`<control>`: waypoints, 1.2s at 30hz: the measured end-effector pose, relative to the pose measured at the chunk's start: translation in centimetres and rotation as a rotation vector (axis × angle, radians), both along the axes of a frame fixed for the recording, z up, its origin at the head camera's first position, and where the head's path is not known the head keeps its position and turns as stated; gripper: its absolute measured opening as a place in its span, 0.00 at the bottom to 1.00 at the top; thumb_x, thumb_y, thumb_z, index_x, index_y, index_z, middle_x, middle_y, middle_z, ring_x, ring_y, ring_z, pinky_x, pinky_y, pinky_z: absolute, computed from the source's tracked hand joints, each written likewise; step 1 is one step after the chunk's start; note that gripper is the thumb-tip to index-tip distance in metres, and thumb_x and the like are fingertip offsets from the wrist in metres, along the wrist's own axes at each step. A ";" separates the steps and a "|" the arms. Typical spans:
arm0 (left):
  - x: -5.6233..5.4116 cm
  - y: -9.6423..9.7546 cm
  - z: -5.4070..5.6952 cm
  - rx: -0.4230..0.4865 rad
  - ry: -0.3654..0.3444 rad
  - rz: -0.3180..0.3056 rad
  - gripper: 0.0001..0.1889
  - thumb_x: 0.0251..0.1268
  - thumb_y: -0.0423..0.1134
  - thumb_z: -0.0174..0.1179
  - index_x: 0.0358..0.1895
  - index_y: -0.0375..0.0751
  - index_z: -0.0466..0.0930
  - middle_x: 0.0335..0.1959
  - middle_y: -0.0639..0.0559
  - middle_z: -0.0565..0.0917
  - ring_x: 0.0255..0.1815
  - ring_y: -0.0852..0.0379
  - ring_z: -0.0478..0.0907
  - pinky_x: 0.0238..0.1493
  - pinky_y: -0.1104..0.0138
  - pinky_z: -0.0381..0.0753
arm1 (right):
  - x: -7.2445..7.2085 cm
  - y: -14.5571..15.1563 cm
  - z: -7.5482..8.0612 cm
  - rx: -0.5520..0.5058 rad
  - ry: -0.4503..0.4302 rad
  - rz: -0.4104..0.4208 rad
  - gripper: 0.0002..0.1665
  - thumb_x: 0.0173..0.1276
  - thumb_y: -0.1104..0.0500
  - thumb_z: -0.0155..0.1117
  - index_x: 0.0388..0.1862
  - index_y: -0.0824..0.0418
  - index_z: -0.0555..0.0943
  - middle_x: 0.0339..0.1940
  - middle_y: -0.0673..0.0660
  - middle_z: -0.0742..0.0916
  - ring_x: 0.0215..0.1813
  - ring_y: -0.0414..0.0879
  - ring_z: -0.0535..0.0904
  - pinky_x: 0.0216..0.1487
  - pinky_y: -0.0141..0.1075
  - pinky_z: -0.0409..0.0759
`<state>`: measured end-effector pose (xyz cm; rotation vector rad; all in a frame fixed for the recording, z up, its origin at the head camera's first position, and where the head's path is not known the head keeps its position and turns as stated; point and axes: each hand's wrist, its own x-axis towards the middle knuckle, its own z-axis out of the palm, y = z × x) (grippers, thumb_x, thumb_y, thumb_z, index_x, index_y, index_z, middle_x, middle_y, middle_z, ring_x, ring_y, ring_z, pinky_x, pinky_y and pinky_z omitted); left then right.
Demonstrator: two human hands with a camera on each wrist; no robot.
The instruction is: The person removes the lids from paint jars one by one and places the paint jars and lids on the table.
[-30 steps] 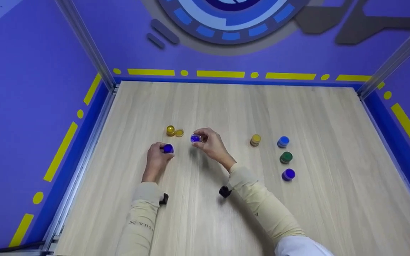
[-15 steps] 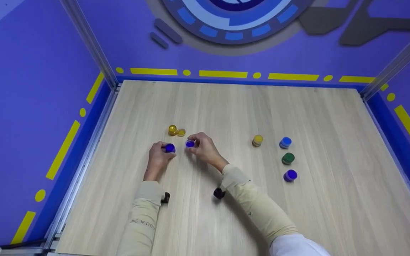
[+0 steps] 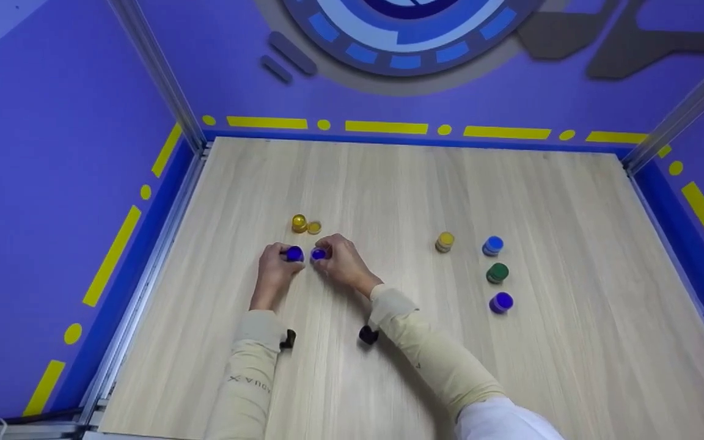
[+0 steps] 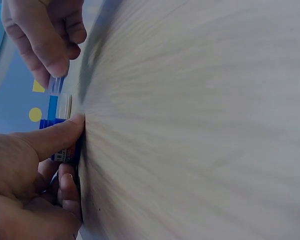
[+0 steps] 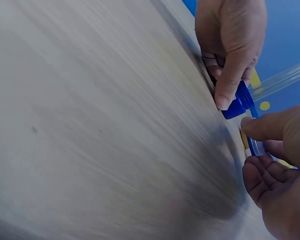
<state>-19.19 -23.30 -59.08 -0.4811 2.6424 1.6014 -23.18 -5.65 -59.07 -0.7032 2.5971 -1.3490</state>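
My left hand (image 3: 272, 272) grips a small dark-blue paint jar (image 3: 294, 253) by its sides, standing on the table. In the left wrist view, the label and threaded neck of the jar (image 4: 65, 152) show between thumb and fingers. Just to its right, my right hand (image 3: 344, 261) pinches a clear, blue-stained lid (image 3: 318, 253) by its rim. A small gap separates this lid (image 5: 257, 146) from the jar (image 5: 238, 104) in the right wrist view. Behind both hands stands an uncovered yellow paint jar (image 3: 299, 223), its lid (image 3: 314, 227) lying beside it.
Farther right on the wooden table (image 3: 376, 189) stand a capped yellow jar (image 3: 445, 242), a light-blue jar (image 3: 493, 245), a green jar (image 3: 497, 272) and a dark-blue jar (image 3: 501, 302). Blue-purple panels (image 3: 52, 153) wall the table at the left, back and right.
My right hand has moved left and a little nearer to me, bringing the lid close to the dark-blue jar. My left hand keeps its hold on the jar in about the same place.
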 end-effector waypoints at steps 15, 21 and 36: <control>0.1 0.1 0.2 -0.015 0.007 -0.005 0.21 0.57 0.23 0.72 0.53 0.23 0.76 0.54 0.31 0.76 0.59 0.38 0.75 0.64 0.51 0.74 | 0.0 -1.3 -1.1 0.077 0.101 -0.014 0.17 0.57 0.66 0.80 0.45 0.69 0.86 0.41 0.59 0.84 0.45 0.49 0.78 0.51 0.41 0.79; 0.1 0.0 0.1 0.004 -0.003 -0.002 0.21 0.58 0.23 0.71 0.54 0.23 0.76 0.56 0.30 0.75 0.61 0.37 0.74 0.65 0.51 0.73 | 0.0 -1.7 -1.2 0.096 0.104 -0.036 0.20 0.56 0.63 0.83 0.45 0.68 0.86 0.41 0.58 0.85 0.45 0.49 0.80 0.51 0.41 0.79; 0.2 -0.2 0.2 -0.024 -0.009 -0.030 0.23 0.60 0.27 0.72 0.56 0.22 0.75 0.57 0.30 0.74 0.61 0.36 0.75 0.64 0.50 0.74 | 0.5 -0.6 -1.3 0.010 0.073 -0.024 0.33 0.63 0.54 0.80 0.59 0.70 0.77 0.48 0.61 0.84 0.48 0.50 0.81 0.53 0.41 0.80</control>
